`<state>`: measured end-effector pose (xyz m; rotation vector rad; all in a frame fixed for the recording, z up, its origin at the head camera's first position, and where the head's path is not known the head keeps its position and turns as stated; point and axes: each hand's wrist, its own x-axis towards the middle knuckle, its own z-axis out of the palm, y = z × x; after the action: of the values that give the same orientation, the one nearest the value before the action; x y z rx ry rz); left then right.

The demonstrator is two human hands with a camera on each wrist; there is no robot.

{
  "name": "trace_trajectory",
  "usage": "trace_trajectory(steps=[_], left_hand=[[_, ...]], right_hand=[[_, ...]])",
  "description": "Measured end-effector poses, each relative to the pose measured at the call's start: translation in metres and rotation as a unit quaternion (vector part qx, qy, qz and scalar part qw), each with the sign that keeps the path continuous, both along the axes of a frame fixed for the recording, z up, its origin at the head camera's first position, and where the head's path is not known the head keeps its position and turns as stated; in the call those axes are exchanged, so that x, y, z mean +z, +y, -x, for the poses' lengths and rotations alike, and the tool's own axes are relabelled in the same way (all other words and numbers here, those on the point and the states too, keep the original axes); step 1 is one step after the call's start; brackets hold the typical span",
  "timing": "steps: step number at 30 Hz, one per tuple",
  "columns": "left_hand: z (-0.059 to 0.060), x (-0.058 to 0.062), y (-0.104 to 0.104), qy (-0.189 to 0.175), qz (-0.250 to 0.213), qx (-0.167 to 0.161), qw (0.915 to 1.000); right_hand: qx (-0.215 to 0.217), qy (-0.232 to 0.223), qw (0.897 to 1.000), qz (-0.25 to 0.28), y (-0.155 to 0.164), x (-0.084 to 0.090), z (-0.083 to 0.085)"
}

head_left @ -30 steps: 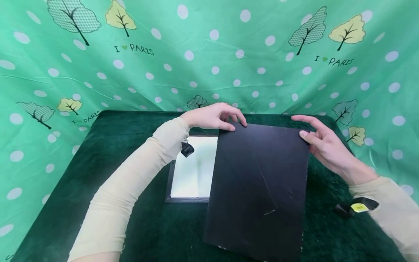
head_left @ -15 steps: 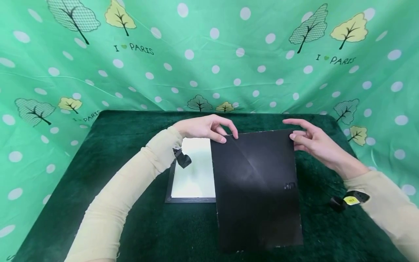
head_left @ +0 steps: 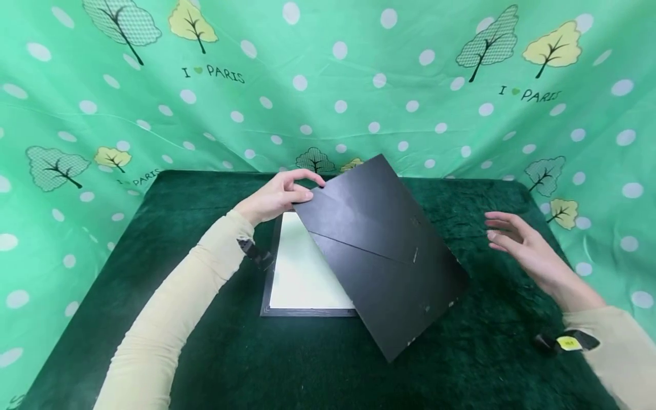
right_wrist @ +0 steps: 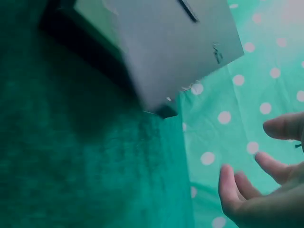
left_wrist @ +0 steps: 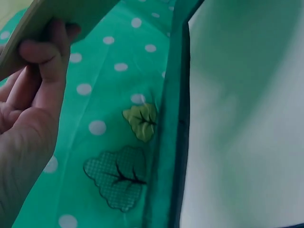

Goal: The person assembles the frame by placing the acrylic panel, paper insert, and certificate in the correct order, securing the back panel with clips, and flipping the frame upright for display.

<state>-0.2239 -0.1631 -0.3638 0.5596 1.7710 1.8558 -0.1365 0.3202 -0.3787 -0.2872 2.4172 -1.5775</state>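
My left hand pinches the upper left corner of a black backing board, thumb on the near face. The board hangs tilted over a dark picture frame with a white panel inside it, covering the frame's right part. In the left wrist view, fingers curl at the edge of the board beside the frame. Apart from the board, to its right, my right hand is held in the air with loosely bent fingers and nothing in them. The right wrist view shows the board's corner away from that hand.
A dark green velvety cloth covers the table. Behind and at the sides hangs a light green curtain with white dots and printed trees. Black wrist straps sit over the pale sleeves.
The right hand has let go of the board's upper right corner and moved right and down. The left hand has moved left with the board, which has turned to a slant.
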Motion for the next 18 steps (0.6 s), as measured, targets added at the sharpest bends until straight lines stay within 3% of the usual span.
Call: trace_trajectory(steps=[4, 10, 13, 16, 18], left_hand=[[-0.001, -0.01, -0.007, 0.005, -0.029, 0.063, 0.9975], [-0.008, -0.022, -0.011, -0.011, -0.091, 0.132, 0.987], [-0.012, -0.027, -0.009, -0.023, -0.118, 0.149, 0.9814], [-0.016, -0.031, -0.006, -0.032, -0.131, 0.152, 0.9792], [-0.019, -0.034, -0.006, -0.037, -0.131, 0.147, 0.9798]], right_hand=[[-0.017, -0.002, 1.0, -0.002, -0.003, -0.013, -0.014], [0.036, -0.025, 0.999, 0.009, -0.03, -0.024, -0.031], [0.048, -0.04, 0.998, 0.016, -0.045, -0.027, -0.037], [0.025, -0.041, 0.998, 0.038, -0.057, -0.03, -0.041], [0.004, -0.043, 0.996, 0.081, -0.062, -0.032, -0.043]])
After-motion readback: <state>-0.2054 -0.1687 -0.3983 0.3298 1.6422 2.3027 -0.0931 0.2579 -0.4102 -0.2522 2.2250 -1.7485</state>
